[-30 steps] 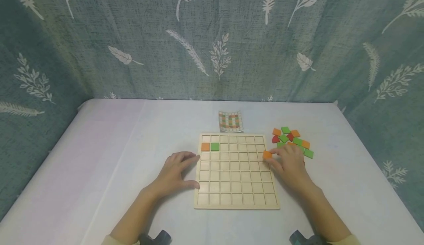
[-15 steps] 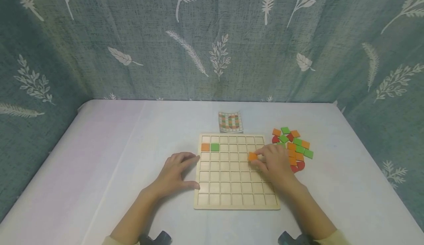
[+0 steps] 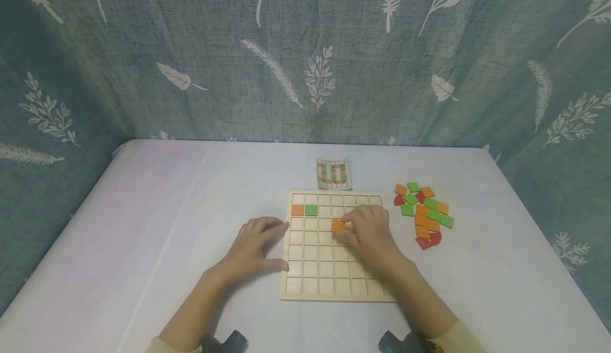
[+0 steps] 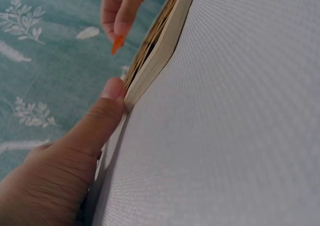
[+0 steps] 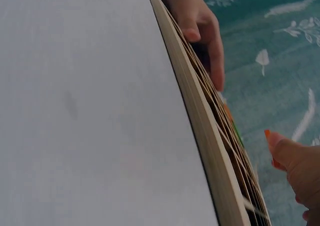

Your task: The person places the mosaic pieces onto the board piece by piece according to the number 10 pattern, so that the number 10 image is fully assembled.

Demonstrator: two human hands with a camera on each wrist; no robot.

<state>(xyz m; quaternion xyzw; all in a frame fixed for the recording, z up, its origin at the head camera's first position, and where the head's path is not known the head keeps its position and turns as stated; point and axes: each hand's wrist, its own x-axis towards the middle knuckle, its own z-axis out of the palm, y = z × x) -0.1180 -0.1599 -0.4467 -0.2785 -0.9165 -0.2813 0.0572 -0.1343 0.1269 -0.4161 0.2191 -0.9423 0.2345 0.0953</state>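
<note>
My right hand [image 3: 369, 236] pinches a square orange tile [image 3: 338, 225] between thumb and fingers. It is above the middle of a wooden grid board [image 3: 310, 271]; in the left wrist view the tile [image 4: 117, 44] shows edge-on, raised off the board. My left hand [image 3: 255, 247] rests at the board's left edge, thumb and fingers spread and touching the rim. The left wrist view shows its thumb [image 4: 97, 121] against the wooden side. Inside the board's second row from the back, an orange tile [image 3: 297, 210] and a green tile [image 3: 311, 210] sit side by side at the left.
Right of the board lies a loose pile of orange, green and red tiles [image 3: 422, 211], some of the red ones curved. Behind the board stands a small pattern card [image 3: 334, 174] with a coloured grid. A white cloth [image 3: 191, 194] covers the table, and a leaf-patterned curtain [image 3: 215, 88] surrounds it.
My right hand has carried the orange tile leftward from the board's right edge to over its middle, uncovering the tile pile. The left hand stays at the left edge.
</note>
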